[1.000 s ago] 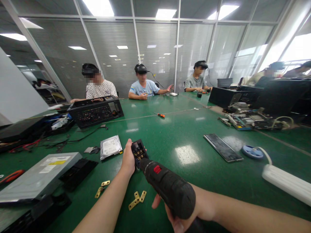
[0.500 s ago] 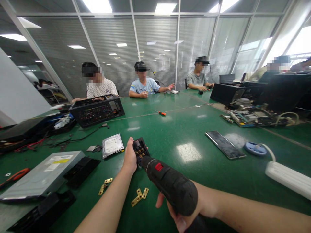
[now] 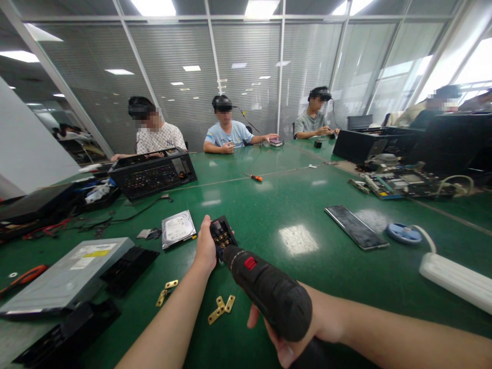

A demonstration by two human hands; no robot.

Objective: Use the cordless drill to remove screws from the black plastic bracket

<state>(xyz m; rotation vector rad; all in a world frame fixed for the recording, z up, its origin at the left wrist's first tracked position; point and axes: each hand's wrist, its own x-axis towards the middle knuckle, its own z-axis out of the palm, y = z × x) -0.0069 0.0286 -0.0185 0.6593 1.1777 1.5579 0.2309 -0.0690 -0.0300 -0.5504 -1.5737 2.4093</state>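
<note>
My left hand (image 3: 206,245) is closed around the side of a small black block with brass-coloured metal parts inside (image 3: 223,233), tilted above the green table. In my right hand (image 3: 286,341) is a black cordless drill (image 3: 269,289) with a red switch on top. The drill's front end points at the near end of the block; its bit is hidden, so I cannot tell whether it touches. Several small brass plates with holes (image 3: 221,310) lie on the table below, and more brass plates (image 3: 166,292) lie left of my left forearm.
On the left are a hard drive (image 3: 178,229), a silver optical drive (image 3: 73,279) and black plastic pieces (image 3: 128,269). A phone (image 3: 355,227) and a white power strip (image 3: 457,279) lie right. An orange screwdriver (image 3: 255,178) lies further off. People sit across the table.
My hands, the block and the drill have hardly moved. Across the table, the middle person's outstretched hand has lowered onto a small object there.
</note>
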